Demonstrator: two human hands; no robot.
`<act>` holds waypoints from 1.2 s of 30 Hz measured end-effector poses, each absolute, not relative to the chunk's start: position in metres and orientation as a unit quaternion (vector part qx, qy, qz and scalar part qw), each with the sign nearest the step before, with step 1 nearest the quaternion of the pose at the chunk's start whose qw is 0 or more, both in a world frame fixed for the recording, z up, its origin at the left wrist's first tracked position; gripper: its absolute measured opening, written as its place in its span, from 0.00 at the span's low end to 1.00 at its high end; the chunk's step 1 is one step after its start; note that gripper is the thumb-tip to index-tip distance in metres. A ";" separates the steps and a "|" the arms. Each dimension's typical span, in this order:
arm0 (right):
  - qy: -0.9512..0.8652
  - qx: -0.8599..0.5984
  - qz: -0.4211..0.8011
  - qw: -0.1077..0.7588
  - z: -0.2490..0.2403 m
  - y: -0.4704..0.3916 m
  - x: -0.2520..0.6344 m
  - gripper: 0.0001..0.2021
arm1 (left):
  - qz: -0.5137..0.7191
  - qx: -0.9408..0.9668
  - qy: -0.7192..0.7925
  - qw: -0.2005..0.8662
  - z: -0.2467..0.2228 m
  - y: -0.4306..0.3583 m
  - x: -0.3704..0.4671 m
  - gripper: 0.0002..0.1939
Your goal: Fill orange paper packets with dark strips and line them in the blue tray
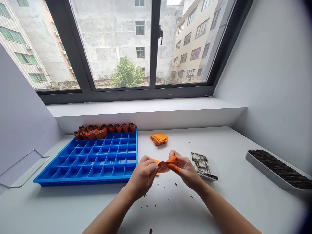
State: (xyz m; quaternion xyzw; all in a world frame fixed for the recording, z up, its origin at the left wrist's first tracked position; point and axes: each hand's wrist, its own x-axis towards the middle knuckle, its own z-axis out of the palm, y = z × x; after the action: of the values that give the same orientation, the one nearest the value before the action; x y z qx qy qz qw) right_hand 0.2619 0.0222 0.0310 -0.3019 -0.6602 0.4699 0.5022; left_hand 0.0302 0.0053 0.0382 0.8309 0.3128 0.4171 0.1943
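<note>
Over the middle of the table, my left hand (145, 174) pinches one side of a small orange packet (164, 167), thumb and fingers pressed together. Its other side is gripped by my right hand (184, 167), whose thumb and forefinger wear what look like orange finger cots. The packet is bent, and I cannot make out its inside. Partly behind my left hand, another bit of orange (157, 173) shows near the table. A stack of orange packets (159, 138) lies just beyond my hands. Close to my right hand is a clear tray (211, 166) with dark flakes and thin dark strips.
On the left stands a blue compartment tray (85, 180), its back row filled with bundles of dark-and-orange packets (97, 131). A long white tray (264, 170) of dark strips sits at right. Dark crumbs dot the table (170, 211). A wire stand (26, 187) is at far left.
</note>
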 end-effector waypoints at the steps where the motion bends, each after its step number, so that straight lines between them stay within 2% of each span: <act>1: -0.658 -0.300 0.471 0.506 0.030 0.023 0.262 0.13 | 0.416 0.833 0.306 0.198 0.038 0.005 0.031 0.18; 5: -0.665 -0.302 0.452 0.513 0.024 0.024 0.263 0.15 | 0.404 0.840 0.287 0.218 0.038 0.003 0.031 0.12; 9: -0.675 -0.310 0.438 0.507 0.022 0.024 0.263 0.21 | 0.419 0.824 0.290 0.249 0.035 0.001 0.034 0.15; 14: -0.682 -0.313 0.428 0.504 0.023 0.023 0.262 0.29 | 0.438 0.787 0.281 0.332 0.036 -0.001 0.039 0.09; 17: -0.680 -0.323 0.426 0.502 0.022 0.023 0.260 0.30 | 0.422 0.785 0.268 0.365 0.041 -0.002 0.040 0.10; 21: -0.706 -0.346 0.386 0.482 0.032 0.021 0.263 0.29 | 0.414 0.801 0.249 0.353 0.041 0.000 0.039 0.13; 24: -0.750 -0.382 0.327 0.429 0.051 0.013 0.285 0.23 | 0.415 0.802 0.256 0.345 0.037 0.003 0.037 0.14; 27: -0.760 -0.480 0.219 0.380 0.072 0.000 0.329 0.21 | 0.434 0.778 0.274 0.362 0.033 0.005 0.035 0.16; 30: -0.755 -0.593 0.133 0.247 0.082 -0.015 0.379 0.22 | 0.460 0.758 0.284 0.365 0.034 0.005 0.034 0.17; 33: -0.741 -0.648 0.118 0.129 0.081 -0.026 0.414 0.26 | 0.474 0.755 0.289 0.349 0.038 0.002 0.036 0.17; 36: -0.733 -0.663 0.136 0.076 0.074 -0.032 0.426 0.28 | 0.487 0.753 0.287 0.335 0.039 -0.002 0.038 0.16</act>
State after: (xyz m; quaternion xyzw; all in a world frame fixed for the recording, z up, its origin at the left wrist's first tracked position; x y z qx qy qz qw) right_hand 0.4257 -0.0318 0.0745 -0.6627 -0.7326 0.1356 0.0759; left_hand 0.0384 -0.0019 0.0393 0.7534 0.2872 0.4873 0.3354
